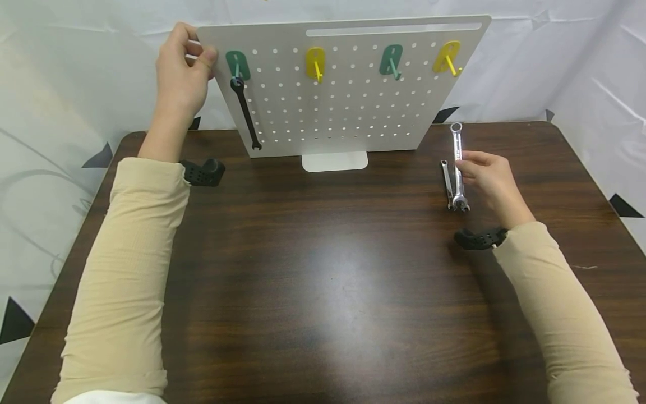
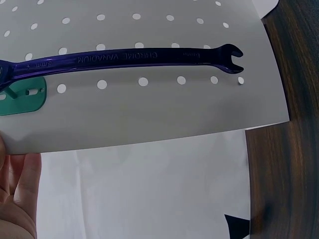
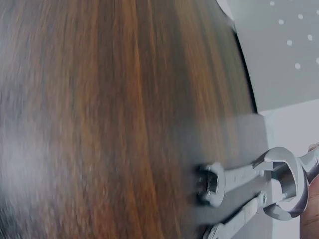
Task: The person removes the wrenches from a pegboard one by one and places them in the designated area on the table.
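Note:
My left hand grips the upper left corner of a grey pegboard, thumb in front. A dark combination wrench hangs from the left green hook just beside that hand; its open end points down. At the table's right, my right hand pinches a silver combination wrench between thumb and fingers, ring end away from me. Below its open end, the right wrist view shows two more silver wrenches on the table: one wrench and a second wrench beside it.
Three more hooks are on the pegboard: a yellow hook, a green hook and a yellow hook at the right. The board's white foot rests on the dark wooden table. White sheeting stands behind.

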{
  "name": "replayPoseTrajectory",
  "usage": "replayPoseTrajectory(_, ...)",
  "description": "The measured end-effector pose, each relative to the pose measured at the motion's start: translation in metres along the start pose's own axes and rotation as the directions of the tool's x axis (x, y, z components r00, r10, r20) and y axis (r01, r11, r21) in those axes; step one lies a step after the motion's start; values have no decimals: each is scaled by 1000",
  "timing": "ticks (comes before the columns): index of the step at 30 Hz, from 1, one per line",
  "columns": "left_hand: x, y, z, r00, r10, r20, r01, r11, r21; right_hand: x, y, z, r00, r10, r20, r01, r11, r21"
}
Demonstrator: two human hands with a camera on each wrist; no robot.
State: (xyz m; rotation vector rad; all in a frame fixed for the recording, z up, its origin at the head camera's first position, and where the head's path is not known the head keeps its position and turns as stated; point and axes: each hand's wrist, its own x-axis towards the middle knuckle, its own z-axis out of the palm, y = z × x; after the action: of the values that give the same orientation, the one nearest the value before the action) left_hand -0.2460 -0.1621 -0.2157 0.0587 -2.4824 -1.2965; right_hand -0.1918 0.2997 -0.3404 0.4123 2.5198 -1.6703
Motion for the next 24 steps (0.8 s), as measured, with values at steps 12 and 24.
replayPoseTrajectory(12,1,-1,0,1000,5,0,-5,1000,9,1,13,-17,999,30,23,-25,983,-184)
replayPoseTrajectory(24,0,0,0,1000,-2,2,2,1000,4,-1,25,-30,985,163,52,-145,956,-256)
